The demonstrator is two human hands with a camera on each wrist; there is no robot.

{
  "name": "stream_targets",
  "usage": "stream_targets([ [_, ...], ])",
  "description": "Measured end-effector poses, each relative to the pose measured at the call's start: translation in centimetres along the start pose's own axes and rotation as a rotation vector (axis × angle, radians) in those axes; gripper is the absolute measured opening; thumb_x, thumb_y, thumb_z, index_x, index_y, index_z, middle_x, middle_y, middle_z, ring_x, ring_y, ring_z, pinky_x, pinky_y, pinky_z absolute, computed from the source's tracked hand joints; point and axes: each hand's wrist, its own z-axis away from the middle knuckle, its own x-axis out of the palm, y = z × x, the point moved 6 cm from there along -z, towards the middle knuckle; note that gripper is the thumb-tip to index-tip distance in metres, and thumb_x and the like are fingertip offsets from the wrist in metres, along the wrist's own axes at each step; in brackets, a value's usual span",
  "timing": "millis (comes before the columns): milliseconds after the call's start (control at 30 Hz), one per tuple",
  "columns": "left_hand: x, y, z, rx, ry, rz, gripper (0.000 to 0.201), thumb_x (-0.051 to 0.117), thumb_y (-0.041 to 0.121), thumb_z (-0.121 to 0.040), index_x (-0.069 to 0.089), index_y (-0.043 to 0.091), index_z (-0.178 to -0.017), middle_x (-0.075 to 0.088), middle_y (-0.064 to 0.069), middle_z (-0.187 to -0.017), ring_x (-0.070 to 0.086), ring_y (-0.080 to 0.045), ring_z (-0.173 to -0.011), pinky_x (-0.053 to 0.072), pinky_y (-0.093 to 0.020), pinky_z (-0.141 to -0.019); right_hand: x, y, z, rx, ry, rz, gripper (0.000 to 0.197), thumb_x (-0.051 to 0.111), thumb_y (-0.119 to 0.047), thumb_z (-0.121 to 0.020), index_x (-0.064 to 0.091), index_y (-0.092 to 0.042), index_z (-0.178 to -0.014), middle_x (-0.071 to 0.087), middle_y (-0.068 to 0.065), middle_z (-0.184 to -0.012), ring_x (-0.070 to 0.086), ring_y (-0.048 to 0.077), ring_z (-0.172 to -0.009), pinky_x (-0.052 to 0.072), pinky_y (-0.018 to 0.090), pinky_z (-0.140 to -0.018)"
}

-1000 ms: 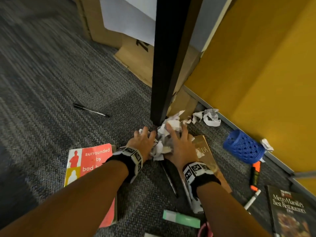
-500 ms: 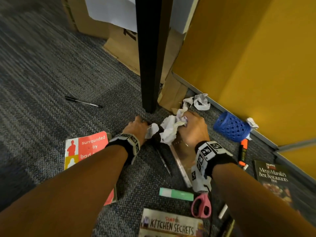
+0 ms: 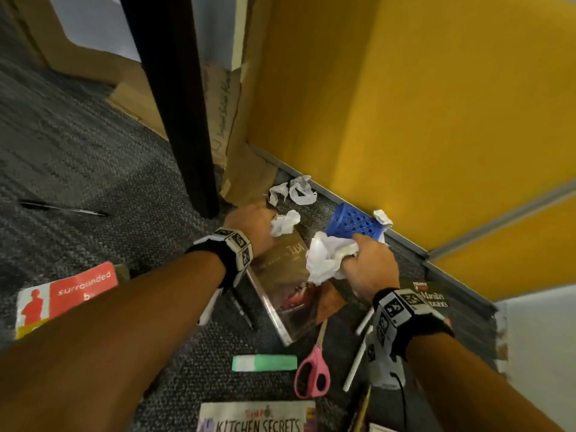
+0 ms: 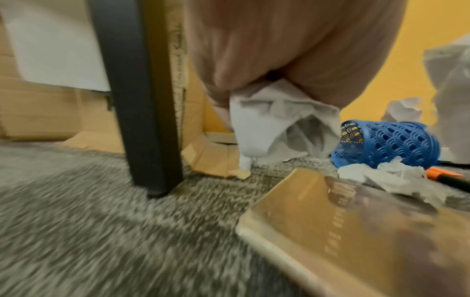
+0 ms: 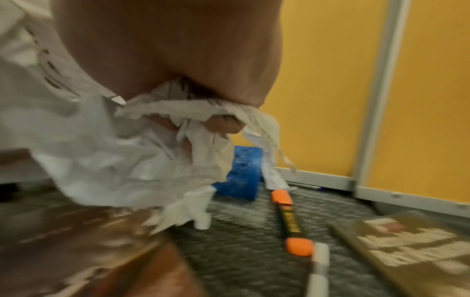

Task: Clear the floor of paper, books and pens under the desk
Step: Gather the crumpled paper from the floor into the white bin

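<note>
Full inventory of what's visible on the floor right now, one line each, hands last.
Crumpled paper wad: 1, white, in right hand.
Smaller paper wad: 1, white, in left hand.
Loose crumpled paper: white, by the wall base; another scrap behind the cup.
Mesh pen cup: 1, blue, on its side by the wall.
Books: 4; brown centre, red left, Kitchen Secrets bottom, dark restaurant guide right.
Black pens: one far left, one beside the brown book.
Highlighter: 1, orange, beside the cup.
Scissors: 1, pink.
Green eraser-like block: 1.
Desk leg: black.
Left hand, right hand: each grips paper.
</note>
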Motion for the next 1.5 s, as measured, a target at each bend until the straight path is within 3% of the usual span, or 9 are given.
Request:
stream_targets([
  [200,2.8,1.7,-4.9,0.014,-0.102,-0.170,0.045,0.062,0.024,-0.088,0.050,0.021,-0.131,0.044,-0.006,-0.138,0.054,-0.030,-0.120,0.047,-0.040,-0.095,-1.1,8.6,-0.6,0.258,-0.033,0.103,0.031,0.059,-0.032,-0.084,0.060,-0.013,-0.108,0.066,0.014,-0.114,0.063,0.035,-0.104,0.049,0.037,-0.080],
  [333,4.2,1.6,-7.7,0.011,-0.069,-0.177,0.085,0.065,0.020,-0.086,0.013,0.035,-0.152,0.025,-0.020,-0.150,0.054,-0.039,-0.117,0.052,-0.045,-0.090,-0.7,10.3,-2.3,0.323,-0.003,0.132,0.050,0.059,-0.035,-0.085,0.039,-0.010,-0.124,0.063,0.018,-0.117,0.063,0.039,-0.105,0.047,0.039,-0.077],
  [433,4.8,2.4,-9.9,0.045,-0.073,-0.163,0.099,0.062,0.019,-0.088,-0.011,0.044,-0.151,0.021,-0.026,-0.152,0.054,-0.046,-0.115,0.051,-0.046,-0.086,0.0,10.5,-4.8,0.315,-0.061,0.140,0.079,0.059,-0.041,-0.087,0.018,-0.011,-0.146,0.065,0.019,-0.114,0.064,0.038,-0.101,0.051,0.042,-0.078],
  [600,7.6,2.8,-11.1,0.101,-0.281,-0.210,0.072,0.055,0.022,-0.091,0.019,0.038,-0.151,0.011,-0.014,-0.156,0.038,-0.048,-0.131,0.042,-0.051,-0.104,1.5,9.9,-8.7,0.316,-0.202,0.042,0.105,0.073,-0.044,-0.076,0.006,-0.016,-0.152,0.065,0.017,-0.110,0.064,0.036,-0.096,0.051,0.040,-0.073],
  [767,7.2,3.3,-10.9,0.056,-0.150,-0.186,0.063,0.056,0.011,-0.091,0.024,0.012,-0.145,0.021,-0.018,-0.148,0.052,-0.042,-0.118,0.047,-0.046,-0.090,3.3,10.1,-9.5,0.296,-0.284,0.041,0.079,0.075,-0.031,-0.076,0.035,-0.026,-0.145,0.064,0.010,-0.112,0.063,0.030,-0.093,0.051,0.034,-0.074],
  [867,6.6,3.1,-10.9,-0.009,-0.037,-0.100,0.081,0.056,0.016,-0.095,0.001,0.019,-0.154,0.012,-0.021,-0.155,0.057,-0.040,-0.112,0.049,-0.047,-0.089,3.8,10.3,-9.0,0.298,-0.239,0.071,0.065,0.069,-0.039,-0.083,0.045,-0.024,-0.142,0.061,0.009,-0.132,0.060,0.032,-0.115,0.050,0.035,-0.090],
  [1000,6.5,2.1,-11.9,-0.102,-0.114,-0.039,0.107,0.066,0.023,-0.089,-0.022,0.040,-0.149,-0.004,-0.030,-0.157,0.056,-0.050,-0.112,0.048,-0.060,-0.094,3.2,10.2,-7.5,0.276,-0.076,0.059,0.056,0.067,-0.046,-0.085,0.055,-0.016,-0.131,0.064,0.015,-0.124,0.060,0.036,-0.114,0.051,0.041,-0.092],
  [1233,6.8,2.9,-11.8,0.009,-0.225,-0.163,0.063,0.062,0.018,-0.088,0.036,0.031,-0.144,0.017,-0.018,-0.148,0.049,-0.042,-0.121,0.048,-0.045,-0.098,2.8,11.5,-2.4,0.270,0.153,-0.170,0.033,0.069,-0.039,-0.077,0.067,-0.018,-0.103,0.070,0.010,-0.097,0.064,0.034,-0.093,0.052,0.040,-0.077],
  [1500,4.2,3.9,-9.6,0.060,-0.056,-0.068,0.058,0.064,0.020,-0.086,0.044,0.024,-0.140,0.046,-0.009,-0.136,0.053,-0.035,-0.120,0.048,-0.042,-0.096,1.9,7.4,0.3,0.089,0.235,-0.199,0.031,0.076,-0.039,-0.071,0.065,-0.015,-0.088,0.061,0.005,-0.089,0.058,0.026,-0.080,0.048,0.038,-0.068],
])
